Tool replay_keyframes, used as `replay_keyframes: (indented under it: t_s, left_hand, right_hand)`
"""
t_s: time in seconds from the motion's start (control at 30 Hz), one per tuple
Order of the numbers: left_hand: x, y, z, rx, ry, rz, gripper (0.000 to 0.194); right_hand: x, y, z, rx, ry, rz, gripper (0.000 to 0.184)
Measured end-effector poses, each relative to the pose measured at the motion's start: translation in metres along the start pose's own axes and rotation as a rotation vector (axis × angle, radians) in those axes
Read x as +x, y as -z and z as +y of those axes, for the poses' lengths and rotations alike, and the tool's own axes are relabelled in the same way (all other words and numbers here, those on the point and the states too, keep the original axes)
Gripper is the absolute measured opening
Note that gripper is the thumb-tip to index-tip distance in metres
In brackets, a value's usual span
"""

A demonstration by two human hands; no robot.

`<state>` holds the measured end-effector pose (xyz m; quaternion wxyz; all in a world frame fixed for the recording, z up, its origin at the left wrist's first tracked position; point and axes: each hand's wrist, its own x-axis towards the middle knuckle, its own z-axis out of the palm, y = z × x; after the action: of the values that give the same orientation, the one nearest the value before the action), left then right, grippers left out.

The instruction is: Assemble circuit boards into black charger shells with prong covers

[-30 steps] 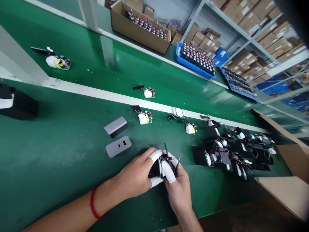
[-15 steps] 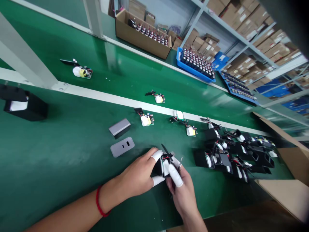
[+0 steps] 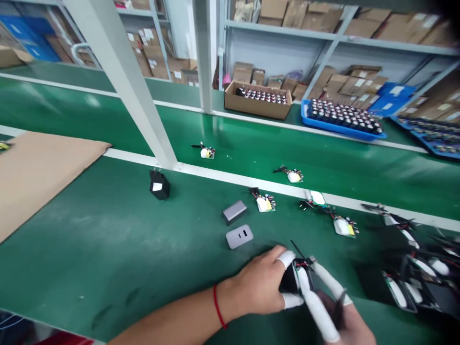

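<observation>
My left hand (image 3: 257,282) grips a black charger housing (image 3: 288,280) between thumb and fingers, its fingertips covered by white finger cots. From the housing's open end show a white-covered circuit board, red wires and a raised black end cap (image 3: 297,249). My right hand (image 3: 339,311), also in white cots, has its fingertips on the board at that end. A dark, slim object (image 3: 339,306) by its fingers is too blurred to name. Close by lie a grey charger shell (image 3: 235,212) and a grey faceplate with two port slots (image 3: 239,236).
Loose circuit boards (image 3: 265,203) lie along the white strip (image 3: 223,176). Many black housings (image 3: 395,239) are piled at right. A finished-looking black charger (image 3: 159,186) stands near the post (image 3: 143,110). Cardboard (image 3: 46,167) covers the left. Blue trays (image 3: 341,129) stand behind.
The view has swung left and levelled, so things sit further right and the cardboard at left shows. Both hands stay at the black housing, with the right-hand fingers more stretched out.
</observation>
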<state>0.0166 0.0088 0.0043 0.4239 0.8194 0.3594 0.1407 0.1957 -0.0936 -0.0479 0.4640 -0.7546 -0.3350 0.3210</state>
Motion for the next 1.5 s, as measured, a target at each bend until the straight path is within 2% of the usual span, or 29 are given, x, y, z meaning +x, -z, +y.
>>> replay_keyframes:
  t_s: [0.1,0.17,0.23,0.3,0.4,0.47,0.53,0.6,0.67,0.73,0.8,0.87,0.9,0.93,0.97,1.03,1.07,1.13,1.2,1.27,1.33,1.4,1.5]
  left_hand:
    - [-0.002,-0.005,0.002,0.049,0.003,0.021,0.044]
    - [-0.003,-0.008,0.000,0.058,-0.017,0.029,0.055]
    - [-0.004,-0.010,-0.006,0.082,-0.071,0.023,0.057]
    - [-0.005,-0.011,-0.015,0.198,-0.161,0.086,0.053]
    - [-0.007,-0.007,-0.021,0.302,-0.235,0.187,0.041]
    - [-0.008,-0.001,-0.018,0.340,-0.243,0.252,0.037]
    - [-0.006,0.006,-0.012,0.386,-0.252,0.287,0.037]
    - [-0.003,0.016,-0.008,0.450,-0.257,0.272,0.034]
    - [0.000,0.028,-0.011,0.508,-0.236,0.268,0.030]
    - [0.001,0.041,-0.017,0.546,-0.178,0.288,0.029]
    - [0.000,0.053,-0.024,0.551,-0.120,0.280,0.032]
    - [-0.001,0.064,-0.025,0.538,-0.083,0.245,0.033]
    - [0.000,0.068,-0.023,0.532,-0.073,0.226,0.033]
    - [0.002,0.072,-0.019,0.530,-0.067,0.210,0.031]
    - [0.004,0.075,-0.015,0.532,-0.065,0.193,0.029]
    - [0.010,0.083,-0.006,0.544,-0.077,0.169,0.028]
    - [0.012,0.087,-0.003,0.547,-0.087,0.157,0.029]
    - [0.014,0.100,-0.004,0.545,-0.102,0.151,0.033]
    - [0.010,0.118,-0.014,0.529,-0.081,0.193,0.034]
    - [0.000,0.135,-0.030,0.509,-0.004,0.268,0.037]
    - [-0.012,0.146,-0.044,0.489,0.095,0.293,0.044]
    - [-0.020,0.148,-0.051,0.459,0.177,0.239,0.054]
    - [-0.019,0.140,-0.051,0.394,0.262,0.140,0.054]
  right_hand:
    - [-0.014,-0.009,-0.016,-0.167,0.224,0.005,0.052]
    - [-0.019,-0.013,-0.032,-0.209,0.288,0.022,0.042]
    - [-0.018,-0.010,-0.043,-0.236,0.290,0.022,0.039]
    - [-0.015,0.006,-0.046,-0.240,0.263,0.077,0.041]
    - [-0.013,0.041,-0.036,-0.257,0.191,0.328,0.053]
    - [-0.009,0.061,-0.024,-0.318,0.122,0.518,0.062]
    - [0.000,0.077,-0.010,-0.398,0.044,0.641,0.065]
    - [0.013,0.087,0.001,-0.443,-0.013,0.670,0.064]
    - [0.023,0.094,0.005,-0.443,-0.018,0.628,0.065]
    - [0.024,0.095,0.001,-0.444,0.016,0.649,0.068]
    - [0.015,0.089,-0.011,-0.457,0.057,0.772,0.068]
    - [0.002,0.074,-0.030,-0.422,0.163,0.857,0.057]
    - [-0.002,0.064,-0.043,-0.386,0.266,0.812,0.047]
    - [-0.001,0.053,-0.057,-0.373,0.394,0.702,0.037]
    - [0.005,0.041,-0.074,-0.417,0.515,0.543,0.030]
    - [0.037,0.020,-0.110,-0.646,0.686,0.155,0.033]
    - [0.062,0.012,-0.128,-0.863,0.603,0.026,0.035]
    - [0.122,0.001,-0.160,-0.996,0.517,-0.006,0.028]
    - [0.181,-0.003,-0.180,-1.098,0.460,-0.045,0.022]
    - [0.229,-0.005,-0.185,-1.198,0.422,-0.132,0.028]
    - [0.263,-0.007,-0.178,-1.280,0.404,-0.228,0.032]
    - [0.288,-0.007,-0.164,-1.352,0.397,-0.316,0.033]
    - [0.314,-0.003,-0.143,-1.423,0.388,-0.400,0.033]
